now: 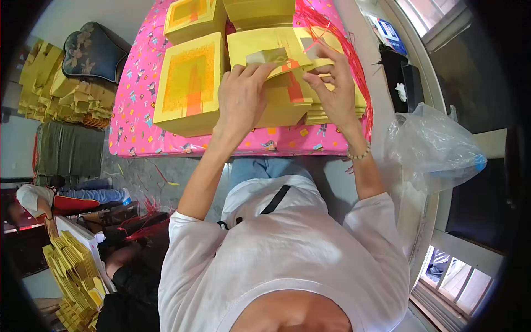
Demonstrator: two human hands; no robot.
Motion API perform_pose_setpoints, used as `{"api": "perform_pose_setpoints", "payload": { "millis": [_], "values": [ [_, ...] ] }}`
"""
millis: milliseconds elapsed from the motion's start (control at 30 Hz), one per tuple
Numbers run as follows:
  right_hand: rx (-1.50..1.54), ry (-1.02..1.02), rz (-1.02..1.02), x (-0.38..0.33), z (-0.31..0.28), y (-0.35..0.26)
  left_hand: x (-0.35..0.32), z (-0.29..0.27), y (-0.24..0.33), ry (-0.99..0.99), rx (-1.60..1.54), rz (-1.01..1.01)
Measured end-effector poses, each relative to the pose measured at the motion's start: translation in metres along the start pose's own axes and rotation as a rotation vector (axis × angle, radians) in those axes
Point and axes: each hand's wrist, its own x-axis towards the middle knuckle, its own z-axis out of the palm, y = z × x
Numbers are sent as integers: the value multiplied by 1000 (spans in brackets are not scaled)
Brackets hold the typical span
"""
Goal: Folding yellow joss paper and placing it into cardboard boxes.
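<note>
My left hand (241, 99) is closed on a folded sheet of yellow paper (285, 67), its fingers curled over the left end. At the right end, my right hand (335, 91) pinches the sheet between thumb and bent fingers. Both hands are just above a large yellow paper stack (276, 114) with a red band mark, which they partly cover. Beneath my right hand lie smaller layered yellow bundles (332, 115). To the left of my left hand stands another tall yellow stack (188, 83) with an orange square on top.
More yellow stacks (260, 14) stand at the far side of the pink patterned tabletop (133, 119). Red strings (357, 66) run along its right side. A clear plastic bag (434, 144) sits at right. At lower left, a person (38, 202) is near yellow bundles (69, 263).
</note>
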Motion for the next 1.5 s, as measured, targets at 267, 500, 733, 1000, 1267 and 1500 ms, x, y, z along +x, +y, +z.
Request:
{"api": "perform_pose_setpoints", "payload": {
  "millis": [267,500,733,1000,1267,1500],
  "values": [
    [856,6,236,-18,12,6,-24,-29,32,27,-528,-30],
    [1034,-116,237,-46,9,-11,-32,-34,32,-410,-1325,-220],
    [775,20,143,-48,12,-31,-29,-34,39,-92,-843,-104],
    [760,74,196,-41,9,-47,-29,-6,22,81,-979,-162],
    [693,69,255,-32,-1,-54,-33,-8,21,-133,-1312,-357],
    [754,53,297,-36,-3,-53,-28,-6,36,103,-1278,-200]
  ]
}}
